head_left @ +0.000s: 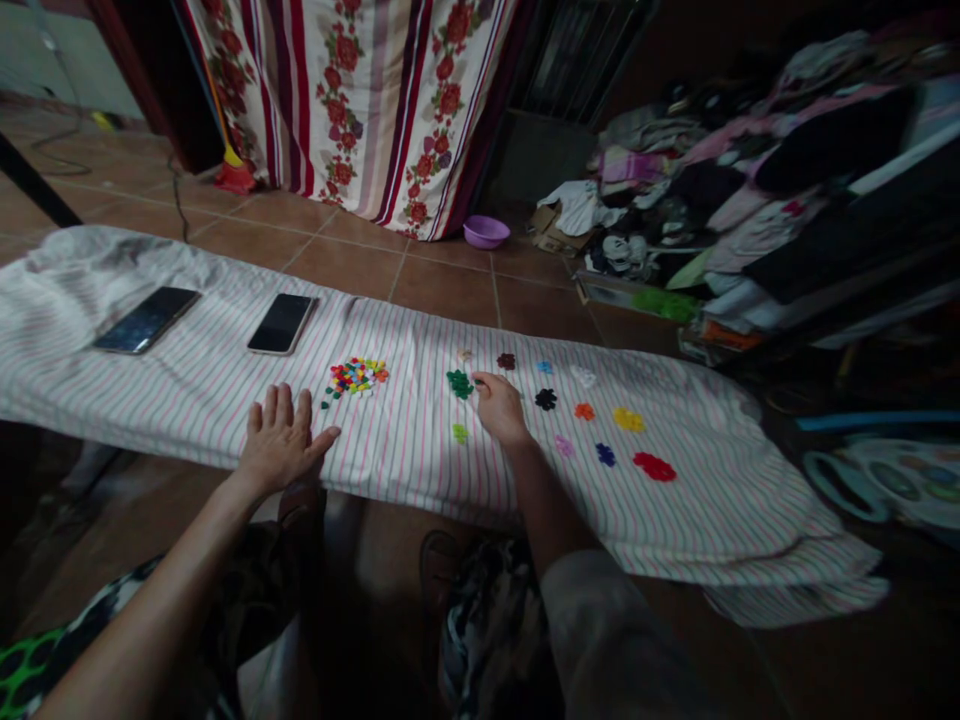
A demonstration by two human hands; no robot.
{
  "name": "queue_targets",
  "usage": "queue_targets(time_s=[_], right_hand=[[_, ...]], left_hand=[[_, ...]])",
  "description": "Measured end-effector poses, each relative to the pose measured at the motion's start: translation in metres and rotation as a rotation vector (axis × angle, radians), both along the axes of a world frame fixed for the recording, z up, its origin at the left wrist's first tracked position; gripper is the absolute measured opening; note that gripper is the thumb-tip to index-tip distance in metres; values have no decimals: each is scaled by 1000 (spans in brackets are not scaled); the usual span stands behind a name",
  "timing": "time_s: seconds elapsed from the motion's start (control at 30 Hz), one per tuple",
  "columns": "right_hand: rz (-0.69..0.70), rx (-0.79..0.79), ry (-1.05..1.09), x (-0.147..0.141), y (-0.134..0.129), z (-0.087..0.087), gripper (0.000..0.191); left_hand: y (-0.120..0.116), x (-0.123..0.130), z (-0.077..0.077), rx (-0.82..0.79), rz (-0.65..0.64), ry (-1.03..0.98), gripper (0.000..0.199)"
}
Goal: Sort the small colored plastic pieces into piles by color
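My left hand (pixel 279 440) lies flat on the striped cloth, fingers spread, just left of a mixed pile of small coloured pieces (pixel 358 376). A single dark green piece (pixel 325 405) lies between that hand and the pile. My right hand (pixel 499 405) is at the dark green cluster (pixel 459 384), thumb and forefinger pinched together at its right edge. A small dark green piece (pixel 478 381) seems to be at the fingertips. Around it lie clusters sorted by colour: light green (pixel 460 433), brown (pixel 506 361), black (pixel 545 399), orange (pixel 584 411), yellow (pixel 628 419) and red (pixel 655 466).
Two phones, one dark (pixel 147 320) and one light-edged (pixel 283 324), lie on the cloth (pixel 405 470) at left. Beyond are a floral curtain (pixel 390 110), a purple basin (pixel 486 232) and a red broom (pixel 236 175). Heaped clothes (pixel 720 170) stand at right.
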State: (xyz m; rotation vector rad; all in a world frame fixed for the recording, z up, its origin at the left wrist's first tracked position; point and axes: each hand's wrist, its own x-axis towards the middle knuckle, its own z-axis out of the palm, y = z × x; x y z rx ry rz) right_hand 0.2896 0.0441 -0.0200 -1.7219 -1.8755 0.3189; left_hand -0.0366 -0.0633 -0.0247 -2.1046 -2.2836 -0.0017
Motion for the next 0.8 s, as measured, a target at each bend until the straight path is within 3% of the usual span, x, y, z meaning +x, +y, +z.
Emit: queue_targets(time_s=[0.33, 0.63, 0.8], right_hand=[[10, -61, -30, -8, 1, 4, 44], [-90, 120, 4, -10, 6, -2, 40], [2, 233, 44, -30, 6, 5, 38]], left_hand=[[-1, -7, 0, -35, -70, -12, 108], [-1, -1, 13, -123, -49, -67, 107], [-3, 1, 16, -138, -37, -95, 104]])
